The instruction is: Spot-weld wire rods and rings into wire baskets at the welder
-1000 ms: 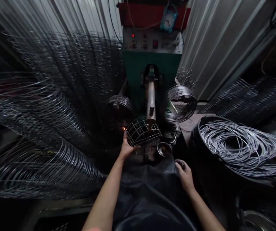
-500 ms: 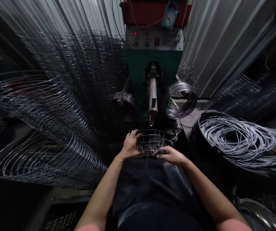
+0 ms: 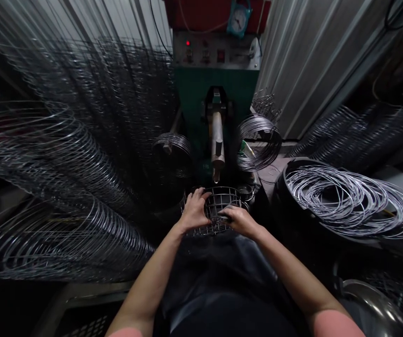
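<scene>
A round wire basket (image 3: 218,197) with a grid of thin metal rods sits low in front of my dark apron. My left hand (image 3: 196,211) grips its left side, fingers over the far rim and thumb toward the near side. My right hand (image 3: 239,219) is closed over the basket's near right part; a small dark thing shows at its fingers, too dim to name. Just beyond the basket, the metal electrode arm (image 3: 217,140) of a green machine (image 3: 190,89) points down toward me, apart from the basket.
Tall stacks of wire rings (image 3: 92,187) crowd the left. Wire coils (image 3: 173,142) hang left of the arm, with another coil (image 3: 259,140) at its right. A black tub (image 3: 281,180) holds loose wire hoops (image 3: 348,196). A shiny metal bowl (image 3: 373,299) lies lower right.
My right hand has moved left and slightly up, over the basket. The basket is tilted differently, showing more of its near grid. The whole view has shifted a little.
</scene>
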Demonstrator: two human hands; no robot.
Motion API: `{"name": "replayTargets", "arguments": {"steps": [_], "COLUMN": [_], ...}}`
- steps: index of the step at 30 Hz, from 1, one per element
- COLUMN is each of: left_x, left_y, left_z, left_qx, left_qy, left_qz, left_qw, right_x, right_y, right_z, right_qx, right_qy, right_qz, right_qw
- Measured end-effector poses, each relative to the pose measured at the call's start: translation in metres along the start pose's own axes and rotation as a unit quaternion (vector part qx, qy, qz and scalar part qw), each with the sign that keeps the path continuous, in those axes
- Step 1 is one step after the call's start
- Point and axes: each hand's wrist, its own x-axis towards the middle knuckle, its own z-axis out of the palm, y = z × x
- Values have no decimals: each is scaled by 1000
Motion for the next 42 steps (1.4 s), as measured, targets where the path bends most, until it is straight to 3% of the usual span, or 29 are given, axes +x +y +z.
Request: {"name": "replayTargets", "arguments": {"steps": [9, 18, 26, 31, 38, 42], "left_x": [12, 28, 38, 41, 40, 50], "left_y": [-3, -17, -22, -28, -18, -18], "left_z": [-6, -11, -6, -6, -13, -13], "left_qx": [9, -2, -11, -11, 11, 6], "left_qy": [-30, 1, 7, 4, 5, 0], "left_qz": [-19, -4, -11, 3, -13, -45], "left_qw": [999, 1000, 1000, 1000, 1000, 999], "right_x": [13, 34, 42, 43, 42, 55], "right_y": [6, 8, 16, 11, 12, 15], "right_z": [4, -5, 0, -2, -3, -10], "right_qx": [-31, -56, -47, -64, -78, -118], "right_qy": [23, 31, 85, 57, 77, 68], "right_qz": [-11, -14, -6, -1, -5, 24], "right_qw": [999, 998, 995, 996, 994, 990]}}
